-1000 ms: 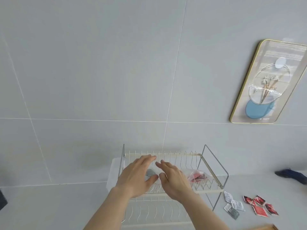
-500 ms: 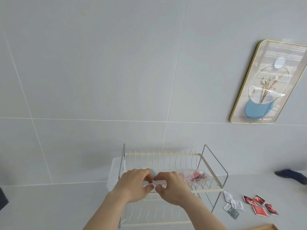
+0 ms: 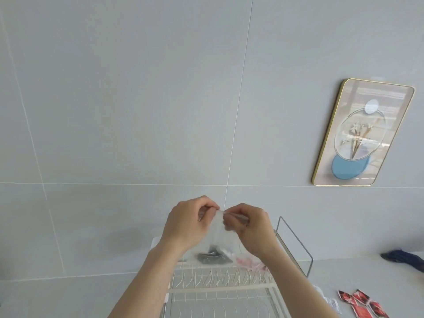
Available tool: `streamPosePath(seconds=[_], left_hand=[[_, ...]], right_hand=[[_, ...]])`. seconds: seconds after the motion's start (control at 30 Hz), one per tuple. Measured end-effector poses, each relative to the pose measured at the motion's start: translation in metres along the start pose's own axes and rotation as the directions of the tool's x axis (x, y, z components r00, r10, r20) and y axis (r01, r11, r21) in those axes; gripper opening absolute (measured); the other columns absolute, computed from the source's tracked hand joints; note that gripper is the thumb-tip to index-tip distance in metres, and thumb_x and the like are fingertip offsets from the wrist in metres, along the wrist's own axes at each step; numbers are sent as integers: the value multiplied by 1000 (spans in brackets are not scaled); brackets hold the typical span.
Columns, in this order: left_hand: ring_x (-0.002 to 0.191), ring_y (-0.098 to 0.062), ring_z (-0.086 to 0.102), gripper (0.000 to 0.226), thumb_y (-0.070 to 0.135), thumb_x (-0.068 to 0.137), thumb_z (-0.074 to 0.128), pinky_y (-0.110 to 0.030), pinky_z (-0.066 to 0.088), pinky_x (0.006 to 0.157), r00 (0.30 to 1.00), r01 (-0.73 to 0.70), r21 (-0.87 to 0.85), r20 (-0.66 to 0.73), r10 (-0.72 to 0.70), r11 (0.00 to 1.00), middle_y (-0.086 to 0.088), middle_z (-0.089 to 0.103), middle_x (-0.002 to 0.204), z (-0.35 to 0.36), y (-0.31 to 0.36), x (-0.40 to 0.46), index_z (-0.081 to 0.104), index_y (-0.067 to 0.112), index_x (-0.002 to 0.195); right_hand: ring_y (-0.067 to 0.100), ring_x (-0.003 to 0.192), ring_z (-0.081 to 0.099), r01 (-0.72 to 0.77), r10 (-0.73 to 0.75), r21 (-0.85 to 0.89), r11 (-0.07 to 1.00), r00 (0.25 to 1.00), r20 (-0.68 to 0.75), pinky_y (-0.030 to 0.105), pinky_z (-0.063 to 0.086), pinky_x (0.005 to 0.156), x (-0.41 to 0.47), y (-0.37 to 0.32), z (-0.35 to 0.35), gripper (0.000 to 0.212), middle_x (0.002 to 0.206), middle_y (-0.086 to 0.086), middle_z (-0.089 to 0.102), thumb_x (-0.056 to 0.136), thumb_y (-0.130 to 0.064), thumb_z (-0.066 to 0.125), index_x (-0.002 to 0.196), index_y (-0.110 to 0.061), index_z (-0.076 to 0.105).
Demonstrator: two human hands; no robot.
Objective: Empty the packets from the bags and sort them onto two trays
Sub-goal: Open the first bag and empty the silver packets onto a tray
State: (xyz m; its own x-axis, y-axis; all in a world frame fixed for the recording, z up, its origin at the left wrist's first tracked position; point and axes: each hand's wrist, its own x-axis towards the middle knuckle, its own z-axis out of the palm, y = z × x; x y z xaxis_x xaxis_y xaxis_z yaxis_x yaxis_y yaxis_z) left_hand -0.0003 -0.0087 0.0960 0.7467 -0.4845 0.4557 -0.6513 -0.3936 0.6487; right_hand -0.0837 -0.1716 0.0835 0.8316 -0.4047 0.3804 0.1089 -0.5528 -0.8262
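- Grey tiled wall [image 3: 137, 111] behind both hands, filling most of the view; gold-framed picture [image 3: 363, 134] hung well off to the right of them.
- Pale countertop [image 3: 68, 299] below and to both sides of the forearms.
- White wire dish rack [image 3: 220, 283] directly beneath the hands, upper tier just under the wrists.
- Clear plastic bag [image 3: 218, 235] held up between the hands, above the rack; lifted clear of the tier where it lay flat a second ago.
- Left hand [image 3: 185, 226] and right hand [image 3: 250, 230] close together, fingertips nearly meeting, each pinched on the bag's top edge; half a second back, both lower, at rack level.
- Second bag with red contents [image 3: 250, 263] lying on the rack just under the right wrist, apparently unmoved.
- Dark blue cloth-like object [image 3: 403, 259] far right of the hands, by the wall; hard to identify.
- Red packets [image 3: 360, 305] loose on the counter below and right of the right forearm; pale packets [image 3: 330, 302] just beside them, partly hidden by the arm.
- Grey packets [image 3: 212, 258] bunched at the bottom of the held bag, below the fingertips.
- Step in hand, at a guess: opening the seal of the grey-packet bag. Next move likely calls for pulling the two lips apart, then tipping the bag over the counter; thin film apt to slip, so a firm pinch needed.
- No trays in sight; sorting not begun.
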Motion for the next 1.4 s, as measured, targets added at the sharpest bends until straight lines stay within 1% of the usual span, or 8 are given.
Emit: streamPosePath(seconds=[0.23, 0.47, 0.67, 0.83, 1.1, 1.2, 1.27, 1.4], left_hand=[[70, -6, 73, 17, 23, 96, 61, -25, 59, 73, 999, -54, -274, -14, 52, 960, 9, 78, 77, -29, 56, -7, 78, 27, 93], [67, -13, 69, 26, 17, 99, 55, -28, 54, 64, 951, 261, -459, 272, -146, 849, -4, 78, 82, 2, 57, -51, 80, 21, 92], [70, -12, 70, 25, 12, 96, 56, -28, 53, 69, 811, 517, -369, 498, -306, 772, -7, 80, 87, 47, 34, -93, 80, 18, 93], [76, -8, 71, 21, 11, 91, 57, -25, 53, 73, 711, 608, -240, 590, -384, 757, -2, 81, 88, 86, 20, -124, 77, 19, 93], [70, -13, 73, 13, 13, 91, 68, -17, 57, 63, 683, 667, -214, 559, -470, 714, -12, 80, 82, 133, 28, -162, 79, 15, 85], [73, -17, 75, 8, 19, 83, 73, -30, 59, 73, 701, 673, -161, 450, -553, 722, -1, 79, 72, 156, 33, -174, 78, 24, 78], [69, -10, 73, 7, 22, 80, 74, -26, 58, 71, 703, 690, -150, 371, -606, 708, 4, 77, 69, 169, 40, -181, 77, 26, 76], [58, 1, 67, 11, 11, 84, 74, -10, 49, 58, 678, 729, -183, 324, -660, 660, 1, 76, 65, 196, 54, -191, 76, 20, 77]], right_hand=[[33, 77, 78, -84, 76, 364, 927, 996, 37, 39, 65, 77, -21, -54, -45, 11, 82, 17, 79, 88, -14, 74, 95, -6, 77], [27, 71, 73, -183, 157, 420, 889, 983, 96, 47, 61, 81, -68, -16, -49, 26, 84, 30, 71, 83, -27, 76, 91, -3, 78], [28, 76, 75, -346, 291, 331, 878, 934, 207, 29, 60, 74, -112, 40, -44, 28, 79, 23, 78, 79, -32, 76, 88, -6, 81], [19, 86, 75, -416, 351, 202, 887, 890, 291, 33, 57, 86, -139, 86, -43, 10, 88, 9, 81, 86, -21, 78, 88, -11, 82], [16, 89, 75, -487, 429, 105, 867, 837, 341, 37, 56, 88, -168, 137, -56, 8, 87, 0, 81, 81, -21, 82, 86, -15, 80], [10, 99, 69, -549, 536, 106, 829, 835, 126, 31, 54, 87, -183, 150, -56, 26, 100, -5, 74, 75, -26, 87, 97, -26, 73], [11, 96, 69, -651, 664, 202, 732, 748, 3, 25, 54, 78, -194, 149, -57, 26, 99, -4, 74, 77, -23, 85, 98, -22, 70], [29, 82, 77, -794, 759, 347, 499, 594, 267, 36, 61, 66, -213, 154, -54, 14, 90, 13, 79, 86, -19, 77, 92, -6, 74]])
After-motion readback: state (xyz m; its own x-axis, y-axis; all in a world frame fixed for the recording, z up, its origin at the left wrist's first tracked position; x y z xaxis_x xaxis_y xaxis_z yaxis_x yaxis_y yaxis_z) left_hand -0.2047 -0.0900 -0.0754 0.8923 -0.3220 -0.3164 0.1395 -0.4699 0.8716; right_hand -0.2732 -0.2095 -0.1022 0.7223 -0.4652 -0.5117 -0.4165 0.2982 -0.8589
